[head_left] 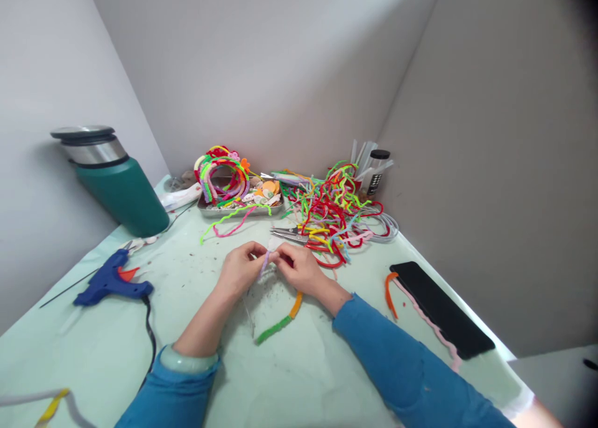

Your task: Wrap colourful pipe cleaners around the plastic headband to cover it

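Observation:
My left hand (242, 269) and my right hand (299, 269) meet above the middle of the table, fingertips pinched close together. A lilac pipe cleaner (264, 265) runs between them, its upper end at my fingertips. Below hangs a thin headband (252, 316), which my left fingers grip beside the lilac strand. Green (275, 329) and orange pipe cleaner (296, 304) cover part of its curve, which passes under my right hand. My right fingers close on the lilac strand; their exact hold is partly hidden. Scissors (289, 235) lie just beyond my hands.
A blue glue gun (112, 280) with a cord and a green bottle (122, 194) stand at left. Behind are a metal tray (240, 212), wrapped headbands (223, 175) and a pile of pipe cleaners (331, 207). At right lies a black phone (441, 309) beside a pink strip (432, 323).

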{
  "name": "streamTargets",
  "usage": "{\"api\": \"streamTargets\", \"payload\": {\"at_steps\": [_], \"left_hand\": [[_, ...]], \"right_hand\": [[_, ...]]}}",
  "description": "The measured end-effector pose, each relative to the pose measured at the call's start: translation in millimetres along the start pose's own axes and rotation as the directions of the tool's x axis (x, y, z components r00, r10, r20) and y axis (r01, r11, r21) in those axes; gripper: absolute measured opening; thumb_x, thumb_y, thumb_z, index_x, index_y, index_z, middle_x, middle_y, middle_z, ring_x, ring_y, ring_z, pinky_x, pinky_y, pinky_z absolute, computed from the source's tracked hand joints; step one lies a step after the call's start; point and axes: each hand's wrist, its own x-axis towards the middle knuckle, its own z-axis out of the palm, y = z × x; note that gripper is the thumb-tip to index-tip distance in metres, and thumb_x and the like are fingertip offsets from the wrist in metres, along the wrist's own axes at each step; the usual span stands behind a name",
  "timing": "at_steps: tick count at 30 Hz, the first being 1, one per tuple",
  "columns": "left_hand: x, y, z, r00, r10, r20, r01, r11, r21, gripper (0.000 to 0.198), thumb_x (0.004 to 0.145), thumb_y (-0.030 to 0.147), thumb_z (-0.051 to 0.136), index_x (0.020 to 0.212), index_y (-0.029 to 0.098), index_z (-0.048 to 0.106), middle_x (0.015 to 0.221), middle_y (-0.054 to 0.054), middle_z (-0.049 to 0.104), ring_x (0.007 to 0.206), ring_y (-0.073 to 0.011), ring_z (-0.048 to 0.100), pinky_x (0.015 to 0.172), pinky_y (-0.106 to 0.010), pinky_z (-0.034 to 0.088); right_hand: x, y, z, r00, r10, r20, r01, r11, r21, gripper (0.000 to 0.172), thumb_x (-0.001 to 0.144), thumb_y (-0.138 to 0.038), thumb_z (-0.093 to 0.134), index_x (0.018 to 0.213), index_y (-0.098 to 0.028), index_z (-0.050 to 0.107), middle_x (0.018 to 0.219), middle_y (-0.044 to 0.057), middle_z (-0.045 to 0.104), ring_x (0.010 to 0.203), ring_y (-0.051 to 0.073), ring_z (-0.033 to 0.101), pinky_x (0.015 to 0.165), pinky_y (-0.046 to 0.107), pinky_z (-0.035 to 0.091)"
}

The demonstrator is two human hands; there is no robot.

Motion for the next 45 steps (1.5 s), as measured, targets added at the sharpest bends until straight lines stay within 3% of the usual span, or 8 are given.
{"api": "streamTargets", "payload": {"at_steps": [7, 12, 19, 24, 27, 35, 41, 45], "left_hand": [[-0.9, 6.3, -0.8, 0.995, 0.1, 0.029, -0.097, 0.991, -0.097, 0.033, 0.06, 0.043, 0.064, 0.077, 0.014, 0.06, 0.069, -0.001, 0.058, 0.06, -0.0111, 0.049, 0.054, -0.02, 0.038], [-0.9, 7.4, -2.4, 0.997, 0.077, 0.008, -0.075, 0.988, -0.137, 0.033, 0.065, 0.046, 0.059, 0.075, 0.015, 0.06, 0.066, -0.001, 0.059, 0.061, -0.0118, 0.05, 0.056, -0.021, 0.038], [1.8, -3.4, -0.5, 0.999, 0.035, -0.003, -0.035, 0.999, 0.036, 0.035, 0.064, 0.051, 0.057, 0.072, 0.017, 0.062, 0.057, 0.001, 0.057, 0.053, -0.0115, 0.047, 0.049, -0.021, 0.033], [-0.9, -1.7, -1.8, 0.998, 0.008, 0.056, -0.012, 0.997, 0.076, 0.034, 0.068, 0.051, 0.052, 0.066, 0.018, 0.061, 0.044, 0.002, 0.051, 0.045, -0.0113, 0.045, 0.046, -0.021, 0.031], [-1.0, -3.0, -0.8, 0.997, -0.013, 0.078, 0.011, 1.0, 0.02, 0.035, 0.07, 0.05, 0.05, 0.06, 0.017, 0.058, 0.04, 0.003, 0.047, 0.041, -0.0107, 0.043, 0.045, -0.022, 0.03], [-0.7, -2.3, 4.0, 0.968, -0.176, 0.179, 0.225, 0.925, -0.305, 0.034, 0.066, 0.049, 0.055, 0.064, 0.016, 0.051, 0.049, 0.003, 0.049, 0.035, -0.0071, 0.038, 0.036, -0.021, 0.029], [1.9, -6.6, 2.7, 0.976, -0.202, 0.086, 0.212, 0.969, -0.13, 0.044, 0.068, 0.06, 0.048, 0.06, 0.016, 0.054, 0.039, 0.004, 0.046, 0.034, -0.009, 0.04, 0.039, -0.021, 0.03], [2.6, -2.3, 0.5, 0.975, -0.219, 0.042, 0.223, 0.954, -0.198, 0.049, 0.066, 0.063, 0.049, 0.068, 0.015, 0.061, 0.049, 0.001, 0.055, 0.043, -0.0099, 0.047, 0.045, -0.021, 0.037]], "right_hand": [[-0.2, 0.9, 1.0, 1.0, 0.015, 0.024, -0.015, 1.0, -0.011, 0.011, 0.082, -0.023, 0.048, 0.076, -0.017, 0.056, 0.066, -0.001, 0.056, 0.059, 0.01, 0.047, 0.054, 0.02, 0.03], [-0.5, 1.0, 2.0, 1.0, 0.012, 0.014, -0.012, 1.0, -0.006, 0.008, 0.08, -0.019, 0.049, 0.076, -0.017, 0.057, 0.066, -0.001, 0.057, 0.058, 0.01, 0.047, 0.054, 0.02, 0.03], [-0.8, 1.5, 2.8, 1.0, 0.01, 0.016, -0.01, 1.0, 0.012, 0.012, 0.081, -0.017, 0.048, 0.082, -0.018, 0.059, 0.068, -0.001, 0.059, 0.06, 0.01, 0.049, 0.056, 0.02, 0.032], [-0.7, 1.1, 3.1, 1.0, -0.007, 0.018, 0.007, 1.0, 0.019, 0.01, 0.081, -0.019, 0.048, 0.077, -0.017, 0.058, 0.066, -0.001, 0.057, 0.06, 0.01, 0.048, 0.056, 0.02, 0.032], [-1.2, 0.0, 2.7, 1.0, -0.013, 0.018, 0.012, 0.999, 0.034, 0.01, 0.081, -0.02, 0.048, 0.076, -0.017, 0.057, 0.066, -0.001, 0.057, 0.06, 0.01, 0.048, 0.056, 0.02, 0.033], [-2.5, -6.4, -1.2, 0.999, -0.047, 0.017, 0.045, 0.995, 0.085, 0.011, 0.082, -0.021, 0.047, 0.079, -0.017, 0.056, 0.068, 0.0, 0.057, 0.059, 0.01, 0.048, 0.057, 0.02, 0.035], [-2.0, -5.9, 0.3, 1.0, -0.027, 0.004, 0.026, 0.997, 0.077, 0.009, 0.08, -0.02, 0.048, 0.077, -0.017, 0.057, 0.066, -0.001, 0.057, 0.058, 0.009, 0.048, 0.055, 0.021, 0.034], [-1.2, -5.0, 1.0, 1.0, 0.015, -0.014, -0.014, 0.998, 0.069, 0.009, 0.079, -0.019, 0.049, 0.076, -0.017, 0.057, 0.065, -0.002, 0.057, 0.056, 0.009, 0.048, 0.054, 0.02, 0.033]]}}
